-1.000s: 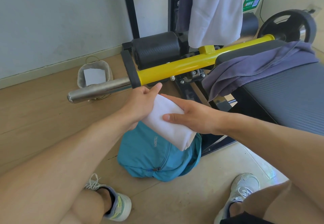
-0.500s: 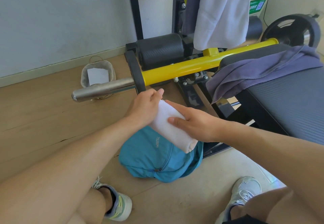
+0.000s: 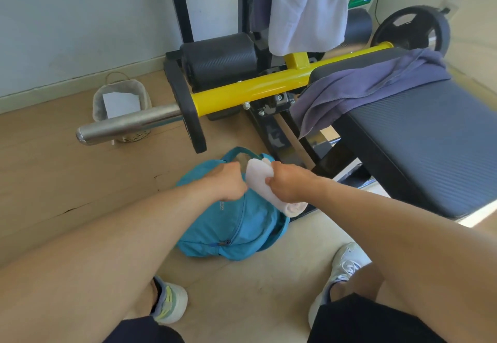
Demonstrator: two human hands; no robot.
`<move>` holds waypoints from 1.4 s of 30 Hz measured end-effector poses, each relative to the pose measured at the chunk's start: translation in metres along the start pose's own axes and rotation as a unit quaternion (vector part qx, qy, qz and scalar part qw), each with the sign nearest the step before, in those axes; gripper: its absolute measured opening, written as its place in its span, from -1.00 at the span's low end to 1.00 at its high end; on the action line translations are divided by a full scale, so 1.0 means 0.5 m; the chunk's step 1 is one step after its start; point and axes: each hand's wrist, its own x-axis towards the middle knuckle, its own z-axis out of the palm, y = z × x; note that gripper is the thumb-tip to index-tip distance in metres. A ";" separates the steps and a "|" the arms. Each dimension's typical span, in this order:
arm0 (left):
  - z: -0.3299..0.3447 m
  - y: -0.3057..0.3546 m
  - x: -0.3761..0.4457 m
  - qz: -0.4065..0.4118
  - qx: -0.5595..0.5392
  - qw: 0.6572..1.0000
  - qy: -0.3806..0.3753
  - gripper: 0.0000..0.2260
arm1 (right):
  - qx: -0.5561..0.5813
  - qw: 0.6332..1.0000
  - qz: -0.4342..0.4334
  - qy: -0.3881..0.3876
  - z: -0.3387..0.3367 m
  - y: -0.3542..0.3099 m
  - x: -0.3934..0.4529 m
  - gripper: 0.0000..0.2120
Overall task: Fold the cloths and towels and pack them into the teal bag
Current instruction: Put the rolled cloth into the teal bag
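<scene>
Frame centre: your right hand (image 3: 289,185) was clenched around the rolled white towel (image 3: 262,182); left hand (image 3: 228,184) closed on the teal bag (image 3: 236,224) opening's edge.

Bare forearms with no sleeves, dark black shorts (image 3: 371,321), and white mesh sneakers (image 3: 337,275) (the left one yellow-green accented).

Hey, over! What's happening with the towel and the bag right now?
Right hand gripping folded white towel. Left hand holding teal bag open. Nothing blocking.
</scene>
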 end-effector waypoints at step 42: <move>0.010 -0.046 0.015 -0.122 -0.073 0.984 0.106 -0.73 | -0.056 0.995 0.029 -0.073 0.020 0.017 0.037 -0.62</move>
